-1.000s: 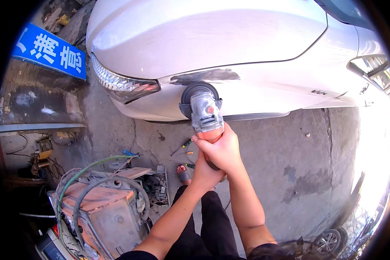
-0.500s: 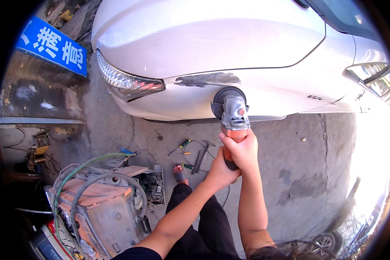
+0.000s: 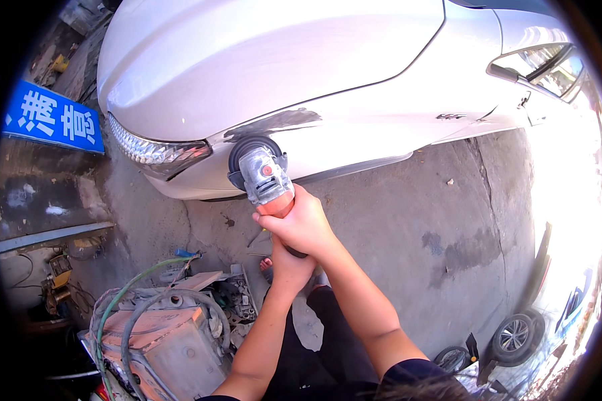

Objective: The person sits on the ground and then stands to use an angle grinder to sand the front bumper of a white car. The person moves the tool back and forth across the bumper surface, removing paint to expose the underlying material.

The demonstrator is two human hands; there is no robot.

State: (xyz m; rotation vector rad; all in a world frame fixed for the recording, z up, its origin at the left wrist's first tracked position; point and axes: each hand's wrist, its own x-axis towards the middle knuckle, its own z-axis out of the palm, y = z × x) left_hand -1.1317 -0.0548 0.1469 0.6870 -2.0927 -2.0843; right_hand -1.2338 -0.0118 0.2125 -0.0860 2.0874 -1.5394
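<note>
An angle grinder (image 3: 263,175) with a grey head, an orange body and a black round disc is held in both my hands. My right hand (image 3: 304,224) wraps round its orange body just behind the head, thumb along the side. Below it, my left hand (image 3: 291,271) grips the dark rear end. The disc sits at the front fender of a white car (image 3: 354,127), beside the headlight (image 3: 155,148). Whether it touches the paint I cannot tell. A dark scuffed patch (image 3: 274,123) runs along the fender just above the disc.
At the lower left stands a worn orange machine box (image 3: 170,334) with green and grey hoses (image 3: 124,301) over it. A blue sign (image 3: 57,117) is at the far left. Wheels (image 3: 515,337) lie at the lower right. Cracked concrete (image 3: 408,234) spreads below the car.
The grinder has moved left along the fender toward the headlight, with both my hands on it. My view has shifted and tilted, and the floor tools are now mostly hidden behind my arms.
</note>
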